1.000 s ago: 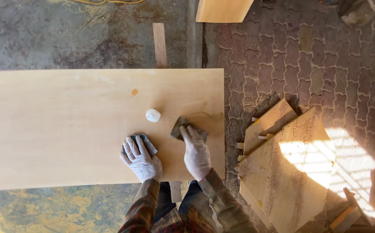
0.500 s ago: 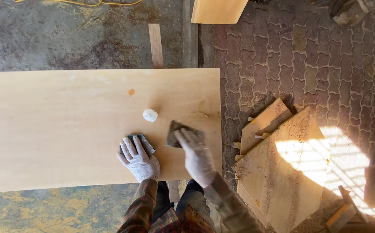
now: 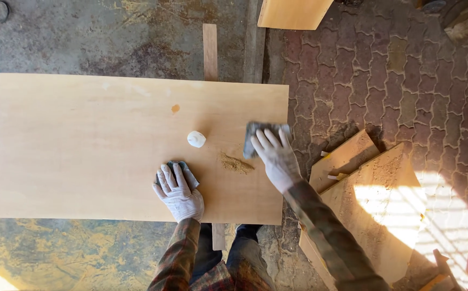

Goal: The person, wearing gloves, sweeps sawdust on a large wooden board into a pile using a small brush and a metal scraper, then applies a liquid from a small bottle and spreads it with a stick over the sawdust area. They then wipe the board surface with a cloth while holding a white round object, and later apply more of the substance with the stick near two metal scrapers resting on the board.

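A large pale wooden board point(image 3: 72, 145) lies flat across the view. My right hand point(image 3: 274, 156), in a white glove, presses a grey sanding pad point(image 3: 255, 137) flat near the board's right edge. A small heap of brown sawdust point(image 3: 236, 163) lies just left of that hand. My left hand point(image 3: 177, 189), also gloved, rests flat on a second grey pad point(image 3: 187, 171) close to the board's near edge. A small white lump point(image 3: 196, 139) sits on the board between the two hands.
Offcut boards point(image 3: 374, 210) lie stacked on the brick paving at the right. Another pale board point(image 3: 293, 13) shows at the top edge. A narrow wooden slat point(image 3: 210, 51) runs under the board. Stained concrete floor lies to the left.
My right hand has slid the sanding pad away and to the right, leaving a heap of sawdust behind. The left hand has stayed in place.
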